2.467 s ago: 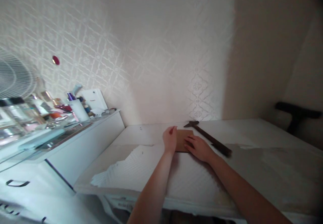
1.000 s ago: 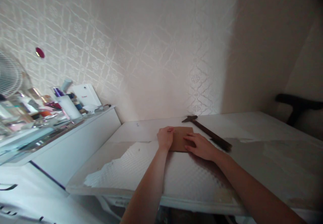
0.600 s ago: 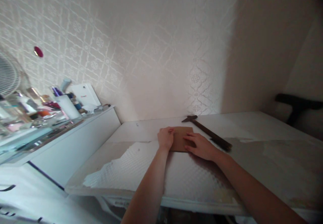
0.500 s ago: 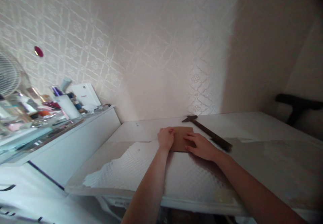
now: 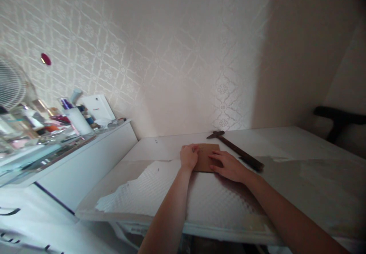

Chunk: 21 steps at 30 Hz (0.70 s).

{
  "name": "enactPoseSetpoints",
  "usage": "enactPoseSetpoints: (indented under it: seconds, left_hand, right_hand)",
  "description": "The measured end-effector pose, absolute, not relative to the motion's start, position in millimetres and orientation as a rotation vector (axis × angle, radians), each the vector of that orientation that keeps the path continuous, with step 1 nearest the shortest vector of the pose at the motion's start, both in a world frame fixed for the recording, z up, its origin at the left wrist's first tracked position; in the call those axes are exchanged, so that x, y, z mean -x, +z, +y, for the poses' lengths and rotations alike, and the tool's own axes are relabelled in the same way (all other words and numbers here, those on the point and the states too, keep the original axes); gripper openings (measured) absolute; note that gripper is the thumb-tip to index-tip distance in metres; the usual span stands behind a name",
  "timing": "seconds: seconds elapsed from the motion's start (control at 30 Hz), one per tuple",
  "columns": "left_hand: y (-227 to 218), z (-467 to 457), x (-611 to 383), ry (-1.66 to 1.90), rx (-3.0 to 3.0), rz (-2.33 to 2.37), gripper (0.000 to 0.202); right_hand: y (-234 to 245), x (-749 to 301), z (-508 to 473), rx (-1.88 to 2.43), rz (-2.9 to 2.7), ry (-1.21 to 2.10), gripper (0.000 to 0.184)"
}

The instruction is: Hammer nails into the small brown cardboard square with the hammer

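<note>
A flat, brown, squarish board (image 5: 204, 161) lies on a white textured sheet (image 5: 145, 187) on the table. My left hand (image 5: 189, 157) is on the board's left side, with its fingertips drawn together over the upper left part. Whatever is between those fingers is too small to make out. My right hand (image 5: 228, 165) rests on the board's right side, thumb and fingers spread apart across its surface. Behind and to the right of the board lies a hammer (image 5: 240, 153), its dark head toward the wall and its handle end beyond my right hand.
The white table (image 5: 288, 143) reaches back to a patterned wall. On the left stands a white cabinet (image 5: 94, 166) crowded with bottles (image 5: 78, 121), a white box (image 5: 98, 107) and a fan (image 5: 11, 82). A dark armrest-like shape (image 5: 337, 120) stands beyond the table's right side.
The view has shifted very slightly. Both hands, the board and the hammer keep their places relative to one another.
</note>
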State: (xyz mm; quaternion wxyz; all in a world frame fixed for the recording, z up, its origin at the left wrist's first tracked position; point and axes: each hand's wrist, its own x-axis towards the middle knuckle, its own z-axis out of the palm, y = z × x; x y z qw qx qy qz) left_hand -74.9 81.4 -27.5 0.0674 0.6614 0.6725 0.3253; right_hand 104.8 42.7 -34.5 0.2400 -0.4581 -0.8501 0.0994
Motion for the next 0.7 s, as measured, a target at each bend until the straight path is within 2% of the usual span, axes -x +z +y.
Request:
enactPoseSetpoints:
  seconds: [0.27, 0.37, 0.5, 0.57, 0.7]
  left_hand:
    - [-16, 74, 74, 1.027, -1.984, 2.097, 0.026]
    - [-9, 67, 74, 0.977, -1.942, 2.209, 0.03]
    - [-2, 53, 71, 0.702, -1.883, 2.381, 0.037]
    - [0, 47, 69, 0.548, -1.862, 2.408, 0.047]
    - [2, 37, 67, 0.312, -1.873, 2.365, 0.079]
  right_hand:
    - [-34, -107, 46, 1.285, -2.254, 0.153, 0.044]
    - [-27, -117, 46, 1.532, -2.118, -0.032, 0.042]
    - [-20, -133, 44, 1.923, -1.873, -0.168, 0.044]
    - [-22, -138, 43, 2.015, -1.836, -0.182, 0.044]
    - [-32, -143, 46, 2.029, -1.852, -0.211, 0.04]
